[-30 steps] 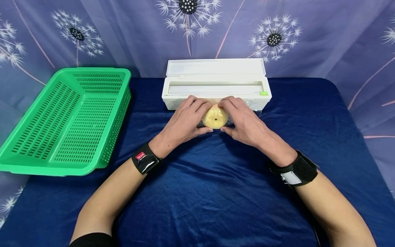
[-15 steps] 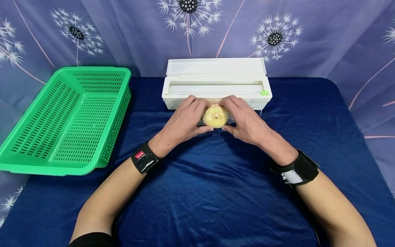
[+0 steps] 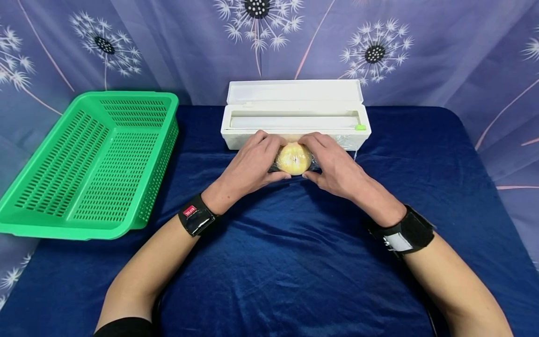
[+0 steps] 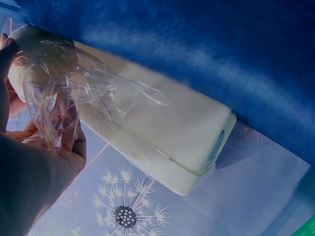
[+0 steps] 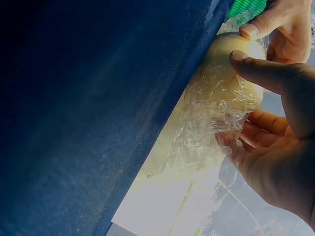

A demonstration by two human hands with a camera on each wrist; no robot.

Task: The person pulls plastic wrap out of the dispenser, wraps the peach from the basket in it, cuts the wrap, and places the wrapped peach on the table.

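Observation:
A round, pale yellow fruit (image 3: 290,163) with a dark spot on top sits between both hands, in front of the white cling film box (image 3: 240,140). Clear cling film (image 5: 216,105) covers it and bunches out at its sides. My left hand (image 3: 251,164) holds its left side, thumb at the near edge and fingers over the far side. The right hand (image 3: 337,166) grips the opposite side the same way. Loose film (image 4: 103,81) spreads past the left fingers in the left wrist view. The fruit's underside is hidden.
The box's lid (image 3: 294,92) stands raised at the back, and a small green slider (image 3: 360,127) sits at the box's right end. To the left is a green perforated basket (image 3: 141,187). Dark blue cloth (image 3: 269,262) covers the table; a patterned curtain (image 3: 177,42) hangs behind.
The fruit has tipped slightly away, its dark spot shifting up and growing fainter under shinier film. Both hands have stayed nearly in place around it.

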